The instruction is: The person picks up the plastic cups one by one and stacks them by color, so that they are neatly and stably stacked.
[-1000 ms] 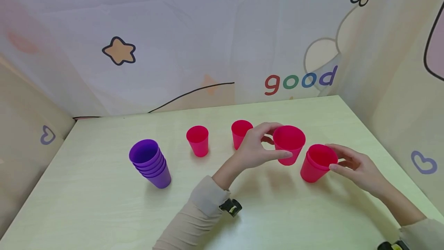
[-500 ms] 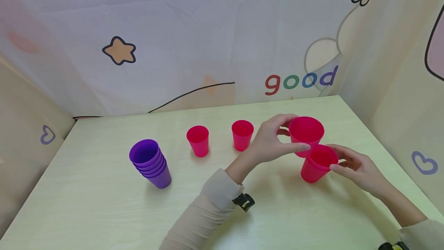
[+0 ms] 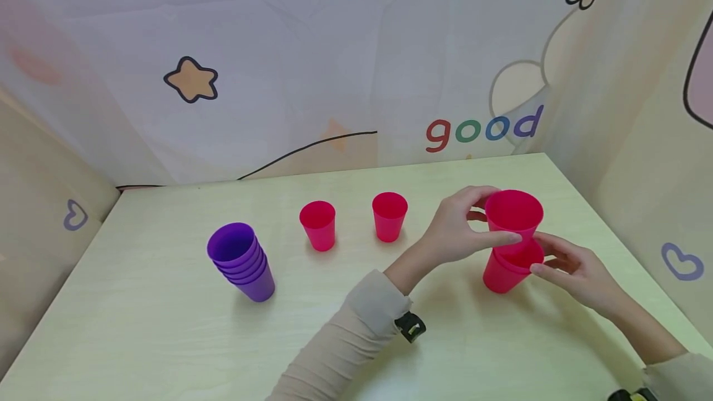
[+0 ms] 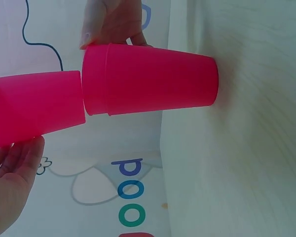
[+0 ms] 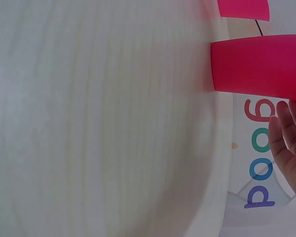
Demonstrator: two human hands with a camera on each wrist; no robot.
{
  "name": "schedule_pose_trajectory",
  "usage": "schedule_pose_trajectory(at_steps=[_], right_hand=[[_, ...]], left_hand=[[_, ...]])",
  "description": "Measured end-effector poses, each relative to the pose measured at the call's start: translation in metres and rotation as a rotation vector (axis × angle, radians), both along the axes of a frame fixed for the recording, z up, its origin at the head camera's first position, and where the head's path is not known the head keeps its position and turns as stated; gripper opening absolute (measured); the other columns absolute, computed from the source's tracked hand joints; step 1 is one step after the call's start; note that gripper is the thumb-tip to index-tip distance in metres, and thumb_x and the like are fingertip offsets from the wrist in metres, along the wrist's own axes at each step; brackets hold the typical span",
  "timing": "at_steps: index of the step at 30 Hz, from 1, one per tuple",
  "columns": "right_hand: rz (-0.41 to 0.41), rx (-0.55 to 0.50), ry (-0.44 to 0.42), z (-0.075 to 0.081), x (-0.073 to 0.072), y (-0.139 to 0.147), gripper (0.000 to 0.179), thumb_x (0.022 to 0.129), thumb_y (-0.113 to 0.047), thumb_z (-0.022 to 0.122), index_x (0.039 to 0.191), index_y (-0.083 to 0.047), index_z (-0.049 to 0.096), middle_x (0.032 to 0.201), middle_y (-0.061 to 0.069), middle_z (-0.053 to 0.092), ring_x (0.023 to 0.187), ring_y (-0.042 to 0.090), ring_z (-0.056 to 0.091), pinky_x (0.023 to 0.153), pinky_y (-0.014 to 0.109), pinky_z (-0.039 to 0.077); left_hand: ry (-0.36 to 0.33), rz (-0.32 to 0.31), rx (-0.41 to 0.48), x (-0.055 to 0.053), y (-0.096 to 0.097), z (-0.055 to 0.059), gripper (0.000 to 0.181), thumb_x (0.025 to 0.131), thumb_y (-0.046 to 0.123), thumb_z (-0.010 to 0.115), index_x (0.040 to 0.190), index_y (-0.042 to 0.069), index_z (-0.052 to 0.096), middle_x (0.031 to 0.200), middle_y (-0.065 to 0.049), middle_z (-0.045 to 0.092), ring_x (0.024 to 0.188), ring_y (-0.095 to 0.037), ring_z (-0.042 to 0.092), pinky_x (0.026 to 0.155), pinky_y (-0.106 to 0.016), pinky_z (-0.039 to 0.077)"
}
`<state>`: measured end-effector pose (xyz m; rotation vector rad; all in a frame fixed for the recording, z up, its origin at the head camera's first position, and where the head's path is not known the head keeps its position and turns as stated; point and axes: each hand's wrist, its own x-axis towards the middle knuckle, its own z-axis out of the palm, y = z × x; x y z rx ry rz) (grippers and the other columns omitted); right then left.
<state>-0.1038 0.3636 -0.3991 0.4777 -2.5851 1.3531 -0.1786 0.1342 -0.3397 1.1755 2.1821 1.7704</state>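
My left hand (image 3: 459, 231) grips a pinkish-red cup (image 3: 514, 212) by its side, thumb in front. That cup is upright, just above the mouth of a nested stack of red cups (image 3: 501, 276) standing on the table. In the left wrist view, the bottom of the held cup (image 4: 37, 108) is right at the rim of the stacked cups (image 4: 153, 79); I cannot tell whether they touch. My right hand (image 3: 579, 271) holds the stack near its rim from the right. The right wrist view shows the stack (image 5: 259, 66) beside the right hand's fingers (image 5: 286, 128).
Two single red cups, one at the left (image 3: 317, 226) and one at the right (image 3: 389, 218), stand upright toward the back of the pale wooden table (image 3: 150, 339). Several nested purple cups (image 3: 242, 262) stand farther left. A printed curtain (image 3: 289, 79) hangs behind the table.
My left hand has carried its red cup rightward, from beside the stack to over its mouth. The right hand and the stack have stayed in place.
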Motion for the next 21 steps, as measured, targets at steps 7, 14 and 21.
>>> schedule_pose_trajectory(at_steps=[7, 14, 21], right_hand=[[0.009, -0.003, 0.01, 0.001, 0.001, -0.001, 0.053, 0.08, 0.008, 0.061, 0.13, 0.003, 0.043, 0.109, -0.02, 0.054, 0.094, -0.001, 0.053, 0.071, 0.015, 0.048], [-0.005, 0.003, 0.006, 0.001, 0.002, -0.001, 0.048, 0.08, 0.006, 0.063, 0.125, -0.002, 0.048, 0.104, -0.017, 0.056, 0.09, 0.0, 0.054, 0.071, 0.015, 0.049], [-0.006, 0.011, 0.02, 0.001, 0.001, -0.001, 0.044, 0.079, 0.007, 0.063, 0.119, -0.005, 0.052, 0.1, -0.014, 0.057, 0.087, 0.002, 0.055, 0.07, 0.014, 0.049]], left_hand=[[-0.025, 0.009, -0.027, 0.0, 0.007, -0.001, 0.057, 0.074, 0.021, 0.076, 0.123, 0.013, 0.049, 0.111, 0.008, 0.055, 0.092, 0.002, 0.051, 0.072, -0.011, 0.046], [-0.021, 0.043, -0.161, 0.001, 0.01, -0.005, 0.058, 0.071, 0.028, 0.078, 0.123, 0.016, 0.053, 0.104, 0.011, 0.054, 0.087, 0.002, 0.049, 0.066, -0.01, 0.045], [-0.002, 0.05, -0.23, 0.001, 0.013, -0.014, 0.06, 0.07, 0.031, 0.078, 0.123, 0.019, 0.054, 0.102, 0.011, 0.052, 0.087, 0.0, 0.049, 0.063, -0.01, 0.045]])
